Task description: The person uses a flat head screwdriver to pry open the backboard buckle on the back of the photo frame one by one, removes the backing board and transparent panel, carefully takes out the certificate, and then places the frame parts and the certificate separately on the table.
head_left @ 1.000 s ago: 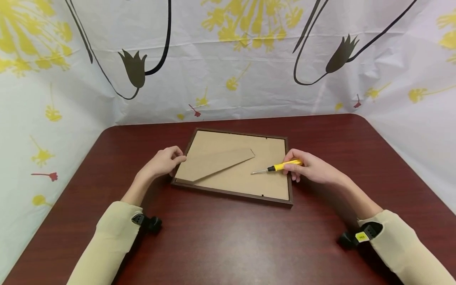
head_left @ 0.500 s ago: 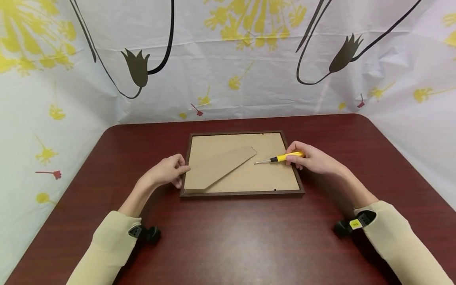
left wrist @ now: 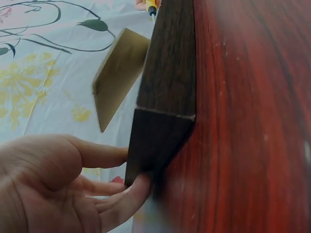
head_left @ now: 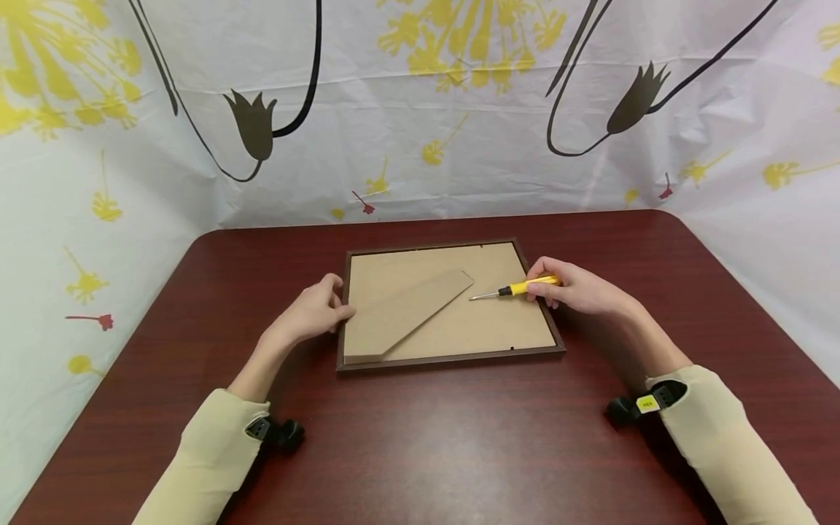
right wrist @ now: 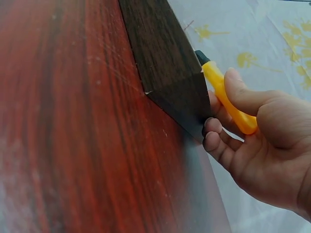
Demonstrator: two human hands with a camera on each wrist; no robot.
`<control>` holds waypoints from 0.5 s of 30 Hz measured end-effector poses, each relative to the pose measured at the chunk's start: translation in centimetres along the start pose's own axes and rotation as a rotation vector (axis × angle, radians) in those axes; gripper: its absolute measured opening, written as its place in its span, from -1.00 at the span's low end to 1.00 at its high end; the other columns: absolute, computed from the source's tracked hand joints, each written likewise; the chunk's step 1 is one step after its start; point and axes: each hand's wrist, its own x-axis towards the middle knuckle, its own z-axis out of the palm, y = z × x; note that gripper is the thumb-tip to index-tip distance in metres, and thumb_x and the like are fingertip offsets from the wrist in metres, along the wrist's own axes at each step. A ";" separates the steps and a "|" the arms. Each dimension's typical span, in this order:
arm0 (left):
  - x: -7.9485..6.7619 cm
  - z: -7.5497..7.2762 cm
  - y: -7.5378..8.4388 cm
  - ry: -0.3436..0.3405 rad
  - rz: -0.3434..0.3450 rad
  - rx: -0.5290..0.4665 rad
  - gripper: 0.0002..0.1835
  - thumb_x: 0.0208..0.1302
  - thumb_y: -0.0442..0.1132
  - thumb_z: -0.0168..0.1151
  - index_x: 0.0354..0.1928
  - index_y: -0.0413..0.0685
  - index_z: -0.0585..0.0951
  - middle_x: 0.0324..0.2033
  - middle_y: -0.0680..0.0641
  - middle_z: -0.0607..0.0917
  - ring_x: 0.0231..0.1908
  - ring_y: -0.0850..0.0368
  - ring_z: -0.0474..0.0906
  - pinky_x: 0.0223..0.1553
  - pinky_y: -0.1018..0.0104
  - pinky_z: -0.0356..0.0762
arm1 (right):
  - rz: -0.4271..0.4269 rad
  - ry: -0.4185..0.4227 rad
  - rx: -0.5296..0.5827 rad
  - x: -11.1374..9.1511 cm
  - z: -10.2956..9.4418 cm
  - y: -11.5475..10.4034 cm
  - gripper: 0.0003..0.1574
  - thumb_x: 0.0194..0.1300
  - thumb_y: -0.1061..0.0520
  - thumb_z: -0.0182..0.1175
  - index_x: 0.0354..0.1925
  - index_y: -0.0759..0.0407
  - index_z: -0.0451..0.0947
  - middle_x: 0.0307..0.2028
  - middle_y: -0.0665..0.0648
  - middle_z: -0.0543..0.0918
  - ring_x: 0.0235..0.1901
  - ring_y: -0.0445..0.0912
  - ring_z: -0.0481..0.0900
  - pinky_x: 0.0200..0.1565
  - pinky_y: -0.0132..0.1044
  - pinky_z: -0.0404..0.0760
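A dark brown picture frame (head_left: 453, 361) lies face down on the table, its tan backing board (head_left: 499, 324) showing. A slanted cardboard easel stand (head_left: 407, 310) spans the left half of the board; in the left wrist view this stand (left wrist: 119, 73) rises above the frame. My left hand (head_left: 315, 313) grips the frame's left side, thumb at the top edge and fingers against the outer side. At the right side, my right hand (head_left: 580, 288) holds a yellow-handled screwdriver (head_left: 525, 286), its tip pointing left over the board. Lower fingers of that hand touch the frame's side in the right wrist view.
The dark red wooden table (head_left: 433, 445) extends around the frame. A white flower-printed sheet (head_left: 420, 131) hangs behind and along both sides. Small black tabs (head_left: 512, 348) sit along the frame's inner edges. A black wrist camera (head_left: 285, 436) is strapped at each sleeve.
The frame has turned counterclockwise on the table, its right end swinging away from me. Both hands moved along with it, and the screwdriver stayed in the right hand.
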 end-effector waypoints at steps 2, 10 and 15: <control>0.3 0.1 0.1 0.031 0.041 0.056 -0.31 0.43 -0.20 0.24 0.42 -0.42 0.22 -0.17 -0.29 0.59 -0.19 -0.11 0.58 -0.08 -0.02 0.50 | 0.003 -0.007 0.002 0.1 0.0 -0.1 -0.85 0.52 0.16 0.14 -0.11 0.26 0.48 -0.28 0.19 0.68 -0.47 0.04 0.50 -0.39 -0.24 0.53; 0.7 0.6 -0.4 0.012 0.115 0.134 -0.27 0.47 -0.13 0.22 0.49 -0.39 0.21 0.02 -0.38 0.52 0.00 -0.16 0.28 -0.07 0.00 0.31 | 0.039 -0.015 -0.011 0.1 -0.1 -0.2 -0.84 0.52 0.15 0.15 -0.10 0.25 0.47 -0.27 0.19 0.69 -0.45 0.04 0.49 -0.36 -0.26 0.53; 0.7 0.7 -0.6 0.003 0.138 0.159 -0.26 0.48 -0.11 0.21 0.50 -0.36 0.19 -0.09 -0.32 0.59 -0.02 -0.13 0.26 -0.08 0.04 0.32 | 0.049 -0.008 -0.022 -0.2 -0.3 -0.9 -0.83 0.51 0.13 0.18 -0.13 0.25 0.50 -0.29 0.19 0.70 -0.45 0.04 0.53 -0.38 -0.24 0.57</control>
